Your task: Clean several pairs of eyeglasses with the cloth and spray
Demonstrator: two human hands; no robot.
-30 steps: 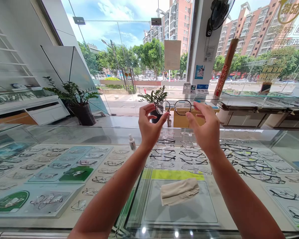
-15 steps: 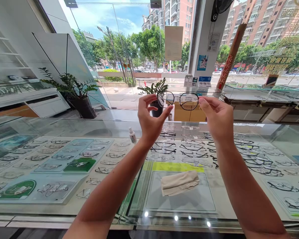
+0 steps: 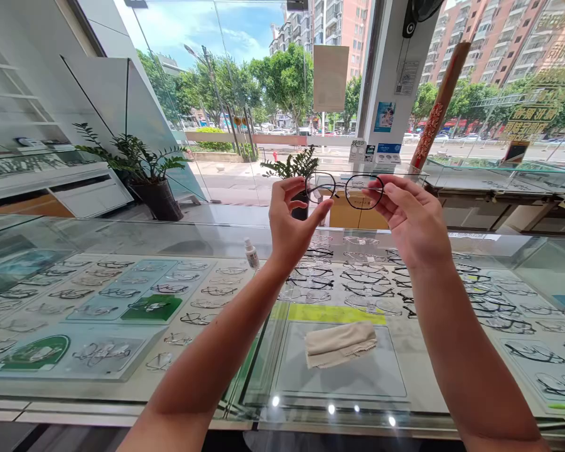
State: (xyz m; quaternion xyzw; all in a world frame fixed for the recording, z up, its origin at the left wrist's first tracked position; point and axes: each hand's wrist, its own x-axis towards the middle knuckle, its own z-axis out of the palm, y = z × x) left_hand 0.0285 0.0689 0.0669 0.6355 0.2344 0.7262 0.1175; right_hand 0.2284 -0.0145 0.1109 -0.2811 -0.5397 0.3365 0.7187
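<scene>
Both hands upraised (glasses between)

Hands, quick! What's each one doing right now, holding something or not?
Left hand: fingers and thumb holding the black-rimmed eyeglasses at the left lens.
Right hand: closed on the right side of the same eyeglasses.

Glossy glass counter — matt cloth — smooth-rimmed eyeglasses

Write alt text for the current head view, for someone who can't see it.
A person's left hand and right hand hold up dark-rimmed glasses above a glass counter. On it are a cloth and a white bottle; rows of frames show beneath the glass. Behind are potted plants, with trees outside.
</scene>
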